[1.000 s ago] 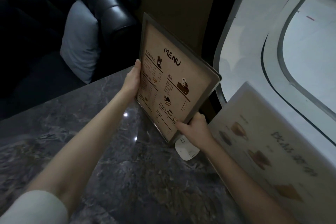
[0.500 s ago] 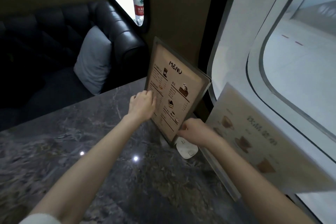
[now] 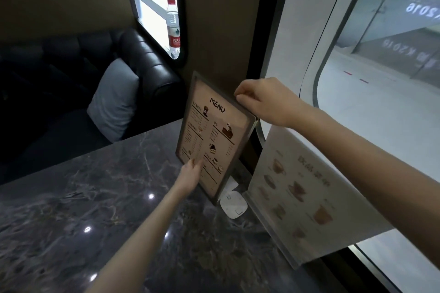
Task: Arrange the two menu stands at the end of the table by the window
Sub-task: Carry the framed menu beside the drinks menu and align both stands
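Note:
A brown menu stand (image 3: 215, 134) headed "MENU" stands upright at the far end of the dark marble table (image 3: 95, 221), against the wall by the window. My right hand (image 3: 259, 100) pinches its top right edge. My left hand (image 3: 190, 173) presses flat with fingertips on its lower front face. A second, pale menu stand (image 3: 307, 195) with drink pictures leans along the table's right edge by the window, touched by neither hand.
A small white square device (image 3: 234, 203) lies on the table between the two stands. A black leather sofa (image 3: 147, 64) with a grey cushion (image 3: 113, 100) sits beyond the table. A water bottle (image 3: 173, 28) stands on the far sill.
My right hand has moved from the brown menu's lower corner up to its top edge. My left hand has slid down its front. The stand now sits more upright against the wall.

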Demonstrator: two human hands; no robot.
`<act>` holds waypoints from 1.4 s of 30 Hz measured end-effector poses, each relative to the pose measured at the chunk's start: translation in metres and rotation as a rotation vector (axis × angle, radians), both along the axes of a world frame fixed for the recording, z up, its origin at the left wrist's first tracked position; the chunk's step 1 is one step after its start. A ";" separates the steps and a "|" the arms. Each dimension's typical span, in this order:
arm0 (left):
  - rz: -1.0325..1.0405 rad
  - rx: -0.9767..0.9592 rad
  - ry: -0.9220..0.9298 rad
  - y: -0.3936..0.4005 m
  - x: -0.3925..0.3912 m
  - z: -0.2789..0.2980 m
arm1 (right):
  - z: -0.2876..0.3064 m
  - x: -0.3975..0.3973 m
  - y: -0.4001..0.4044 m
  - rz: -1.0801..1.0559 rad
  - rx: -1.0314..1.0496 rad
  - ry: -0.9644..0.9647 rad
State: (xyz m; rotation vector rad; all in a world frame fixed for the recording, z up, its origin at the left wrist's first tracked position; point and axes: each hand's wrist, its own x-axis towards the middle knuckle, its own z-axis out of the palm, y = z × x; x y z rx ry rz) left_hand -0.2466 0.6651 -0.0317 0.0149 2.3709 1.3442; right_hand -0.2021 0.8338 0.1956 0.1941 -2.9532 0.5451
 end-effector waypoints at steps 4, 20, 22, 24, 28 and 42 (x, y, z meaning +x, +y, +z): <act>0.131 0.394 -0.207 0.003 0.004 -0.019 | -0.005 -0.022 0.017 -0.123 -0.033 -0.209; 0.357 0.691 -0.254 0.020 -0.002 -0.034 | -0.026 -0.037 0.032 -0.042 -0.323 -0.497; 0.366 0.692 -0.262 0.021 0.001 -0.033 | -0.027 -0.036 0.033 -0.033 -0.324 -0.485; 0.384 0.707 -0.273 0.023 0.004 -0.034 | -0.027 -0.036 0.033 -0.031 -0.324 -0.476; 0.408 0.702 -0.267 0.024 0.005 -0.037 | -0.027 -0.036 0.035 -0.020 -0.321 -0.477; 0.373 0.753 -0.315 0.046 0.001 -0.024 | -0.026 -0.038 0.054 -0.068 -0.292 -0.448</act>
